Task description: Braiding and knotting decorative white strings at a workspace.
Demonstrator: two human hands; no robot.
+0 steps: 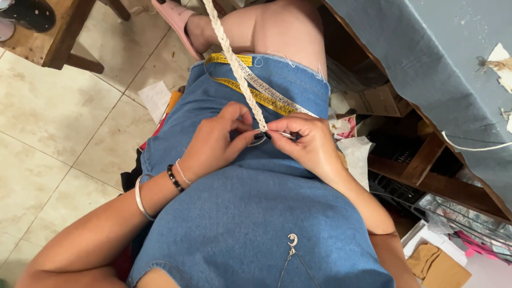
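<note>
A cream braided cord (234,58) runs from the top of the view down to my lap, stretched taut. My left hand (216,141) pinches its lower end with thumb and fingers. My right hand (304,141) meets it from the right, fingertips closed on the same end and on thin pale strands. A small metal ring (257,142) shows between the two hands. A yellow measuring tape (261,90) lies across my denim skirt (250,213) just beyond the hands. Bracelets circle my left wrist (160,186).
A table covered in blue cloth (437,58) stands at the right, with wooden shelves (426,160) and clutter beneath. A wooden stool (53,37) stands on the tiled floor (64,138) at the upper left. A pink sandal (176,21) is on my foot.
</note>
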